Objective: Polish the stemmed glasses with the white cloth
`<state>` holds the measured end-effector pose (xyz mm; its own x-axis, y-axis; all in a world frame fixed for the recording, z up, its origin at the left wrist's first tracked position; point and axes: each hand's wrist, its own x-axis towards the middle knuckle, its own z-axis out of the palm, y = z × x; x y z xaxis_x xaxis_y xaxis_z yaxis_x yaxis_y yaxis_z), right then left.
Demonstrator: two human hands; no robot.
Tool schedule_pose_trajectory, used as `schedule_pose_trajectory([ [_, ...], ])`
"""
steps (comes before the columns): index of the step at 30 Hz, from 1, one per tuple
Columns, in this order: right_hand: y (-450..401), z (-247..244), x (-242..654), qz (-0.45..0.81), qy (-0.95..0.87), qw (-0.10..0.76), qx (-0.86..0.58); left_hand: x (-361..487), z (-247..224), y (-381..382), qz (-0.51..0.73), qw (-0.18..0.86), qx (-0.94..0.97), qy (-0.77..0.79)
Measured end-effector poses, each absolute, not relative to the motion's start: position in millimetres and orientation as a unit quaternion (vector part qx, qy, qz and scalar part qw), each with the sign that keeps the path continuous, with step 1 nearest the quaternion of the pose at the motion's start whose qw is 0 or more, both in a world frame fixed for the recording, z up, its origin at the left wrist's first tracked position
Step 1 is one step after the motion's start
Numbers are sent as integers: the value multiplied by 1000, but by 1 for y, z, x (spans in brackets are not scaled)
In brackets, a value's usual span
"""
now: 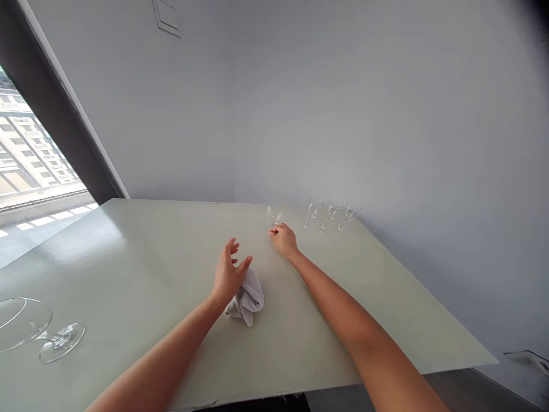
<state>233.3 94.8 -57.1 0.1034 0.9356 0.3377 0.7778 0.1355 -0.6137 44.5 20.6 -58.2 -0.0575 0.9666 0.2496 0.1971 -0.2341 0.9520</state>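
Note:
At the far middle of the table, my right hand pinches the stem of an upright clear wine glass; its fingers hide part of the stem. My left hand is nearer to me, fingers apart and curved, with nothing in it. Just under and beside the left hand lies a crumpled pale cloth. Several clear glasses stand at the far right, among them one at the left of the group and one at its right end. A large clear wine glass lies on its side at the near left.
The pale, glossy table reaches to the walls at the back. Its right edge runs diagonally from the far glasses toward me. A window with a dark frame is at the left, and a switch plate is on the wall.

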Motion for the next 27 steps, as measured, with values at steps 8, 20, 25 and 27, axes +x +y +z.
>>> schedule_pose_trajectory([
  [8,144,-88,297,100,-554,370,-739,51,-82,21,456,418,579,530],
  [20,159,-87,308,128,-491,386,-770,48,-87,23,452,414,594,521],
  [25,115,-80,296,177,-489,415,-746,50,-79,17,517,365,597,493],
  [27,88,-76,282,221,-518,414,-715,50,-66,12,549,331,600,479],
])
